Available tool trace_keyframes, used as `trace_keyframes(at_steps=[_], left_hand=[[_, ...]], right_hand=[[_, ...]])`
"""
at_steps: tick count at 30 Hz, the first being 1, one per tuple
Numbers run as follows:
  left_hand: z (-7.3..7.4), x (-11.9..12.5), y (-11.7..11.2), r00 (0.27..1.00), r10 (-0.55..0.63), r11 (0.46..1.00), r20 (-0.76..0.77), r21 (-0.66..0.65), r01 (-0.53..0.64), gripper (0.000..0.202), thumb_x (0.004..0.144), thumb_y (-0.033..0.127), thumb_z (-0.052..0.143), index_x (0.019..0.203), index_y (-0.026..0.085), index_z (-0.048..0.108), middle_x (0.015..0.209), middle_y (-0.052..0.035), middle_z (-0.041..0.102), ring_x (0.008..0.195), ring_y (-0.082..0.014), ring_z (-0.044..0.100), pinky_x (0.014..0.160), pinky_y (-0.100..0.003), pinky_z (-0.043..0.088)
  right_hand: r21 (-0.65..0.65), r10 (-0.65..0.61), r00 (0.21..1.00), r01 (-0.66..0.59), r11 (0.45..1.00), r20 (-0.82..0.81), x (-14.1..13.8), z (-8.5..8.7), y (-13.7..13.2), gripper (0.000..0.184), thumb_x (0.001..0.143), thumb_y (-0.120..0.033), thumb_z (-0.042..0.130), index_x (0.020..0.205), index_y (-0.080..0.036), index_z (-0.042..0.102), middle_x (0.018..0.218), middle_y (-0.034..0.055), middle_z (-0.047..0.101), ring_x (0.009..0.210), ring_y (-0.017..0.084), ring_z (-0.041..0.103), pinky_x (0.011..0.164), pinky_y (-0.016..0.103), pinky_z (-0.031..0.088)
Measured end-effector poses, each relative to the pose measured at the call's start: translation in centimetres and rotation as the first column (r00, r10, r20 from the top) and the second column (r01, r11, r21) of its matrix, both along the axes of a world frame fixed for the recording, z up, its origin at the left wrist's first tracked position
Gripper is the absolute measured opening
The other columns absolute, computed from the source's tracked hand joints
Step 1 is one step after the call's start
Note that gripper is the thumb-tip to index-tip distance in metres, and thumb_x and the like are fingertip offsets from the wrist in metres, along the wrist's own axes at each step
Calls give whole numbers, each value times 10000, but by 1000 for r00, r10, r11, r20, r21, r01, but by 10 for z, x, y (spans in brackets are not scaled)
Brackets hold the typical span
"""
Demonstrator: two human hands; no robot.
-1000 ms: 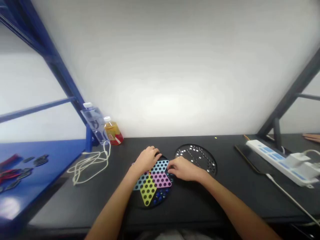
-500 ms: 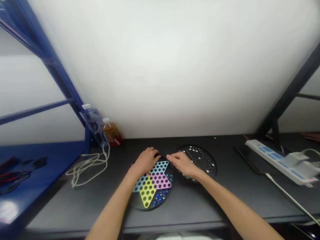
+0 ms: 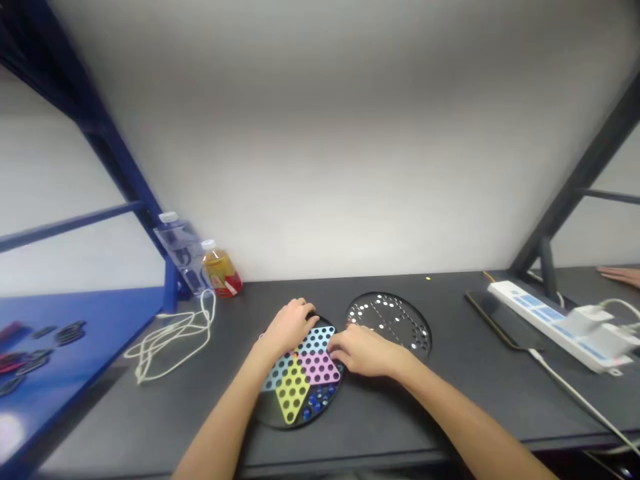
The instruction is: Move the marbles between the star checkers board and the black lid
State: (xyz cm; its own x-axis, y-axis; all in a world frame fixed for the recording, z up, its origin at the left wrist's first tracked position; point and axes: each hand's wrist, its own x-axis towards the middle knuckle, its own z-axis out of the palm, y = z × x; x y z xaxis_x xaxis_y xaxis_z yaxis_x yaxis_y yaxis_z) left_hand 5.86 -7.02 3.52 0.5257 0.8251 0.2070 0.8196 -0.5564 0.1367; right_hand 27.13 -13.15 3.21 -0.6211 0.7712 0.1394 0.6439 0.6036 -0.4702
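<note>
A round Chinese checkers board [image 3: 293,390] with yellow, pink and blue star points lies on the dark table. My left hand [image 3: 290,327] rests on its far left edge, fingers curled down. My right hand [image 3: 363,353] lies over the pink point and the board's right rim, and its fingertips hide what is under them. Small blue marbles [image 3: 317,400] sit in the board's near part. To the right stands a black round board [image 3: 390,323] with white marbles in its holes, just beyond my right hand.
A coiled white cord [image 3: 170,347], a water bottle [image 3: 183,253] and a juice bottle [image 3: 220,272] stand left. A blue shelf [image 3: 75,333] holds dark pieces. On the right lie a phone [image 3: 500,320] and a white power strip [image 3: 545,327]. Another person's hand [image 3: 619,277] shows at the far right.
My right hand has moved from over the black board leftward and nearer, onto the coloured board's right side. My left hand stays in about the same spot.
</note>
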Motion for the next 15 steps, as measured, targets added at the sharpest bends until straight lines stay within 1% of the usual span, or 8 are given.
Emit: trace_keyframes(at_steps=[3, 5, 6, 8, 10, 12, 13, 15], left_hand=[[-1, 0, 1, 1000, 8, 1000, -2, 4, -8, 325, 945, 380, 438, 1093, 188, 655, 1039, -108, 637, 1006, -240, 572, 866, -326, 440], [-2, 0, 2, 1000, 14, 1000, -8, 0, -14, 330, 944, 384, 441, 1102, 186, 653, 1044, -108, 635, 1012, -241, 570, 871, -328, 436], [-2, 0, 2, 1000, 15, 1000, -10, -4, -15, 330, 944, 386, 442, 1103, 188, 654, 1043, -106, 635, 1012, -241, 570, 869, -329, 436], [-2, 0, 3, 1000, 9, 1000, -11, -13, -9, 327, 942, 387, 445, 1102, 194, 655, 1038, -101, 636, 1005, -239, 572, 867, -329, 435], [-2, 0, 3, 1000, 8, 1000, -5, -15, -9, 327, 943, 387, 442, 1100, 196, 656, 1036, -100, 637, 1002, -238, 573, 869, -329, 434], [-2, 0, 3, 1000, 14, 1000, -4, -19, -15, 325, 939, 389, 449, 1093, 194, 658, 1034, -102, 638, 1004, -240, 572, 870, -331, 435], [-2, 0, 3, 1000, 17, 1000, -3, -20, -17, 324, 937, 389, 452, 1094, 195, 658, 1035, -103, 638, 1005, -241, 572, 870, -332, 436], [-2, 0, 2, 1000, 17, 1000, 1, -17, -17, 324, 936, 387, 454, 1099, 195, 658, 1034, -103, 639, 1008, -241, 572, 871, -332, 436]], right_hand=[[-103, -50, 982, 31, 994, -184, 1, -1, 6, 136, 840, -294, 597, 846, -202, 696, 660, 23, 631, 609, 144, 543, 622, 265, 371], [-287, -142, 904, 22, 958, -403, 6, 1, 12, 160, 841, -341, 602, 861, -191, 655, 549, -32, 520, 493, 97, 435, 535, 231, 338], [-404, -204, 832, -26, 914, -515, 10, 2, 16, 191, 851, -375, 588, 894, -194, 630, 507, -65, 442, 437, 77, 352, 483, 213, 302], [-593, -339, 654, -209, 778, -676, 18, 5, 22, 256, 875, -443, 539, 964, -206, 576, 477, -111, 299, 383, 59, 184, 402, 186, 202], [-663, -436, 523, -401, 632, -732, 23, 7, 25, 303, 889, -499, 489, 977, -213, 537, 487, -124, 249, 378, 55, 88, 368, 182, 120], [-676, -474, 483, -495, 546, -736, 23, 7, 26, 352, 891, -556, 456, 887, -209, 514, 499, -116, 289, 369, 48, 78, 356, 185, 87], [-685, -479, 489, -496, 534, -729, 21, 7, 25, 389, 889, -585, 445, 815, -206, 491, 501, -109, 312, 364, 44, 87, 355, 187, 80], [-703, -468, 537, -416, 577, -702, 14, 4, 22, 468, 883, -619, 442, 676, -200, 417, 490, -96, 331, 353, 38, 118, 361, 194, 81]])
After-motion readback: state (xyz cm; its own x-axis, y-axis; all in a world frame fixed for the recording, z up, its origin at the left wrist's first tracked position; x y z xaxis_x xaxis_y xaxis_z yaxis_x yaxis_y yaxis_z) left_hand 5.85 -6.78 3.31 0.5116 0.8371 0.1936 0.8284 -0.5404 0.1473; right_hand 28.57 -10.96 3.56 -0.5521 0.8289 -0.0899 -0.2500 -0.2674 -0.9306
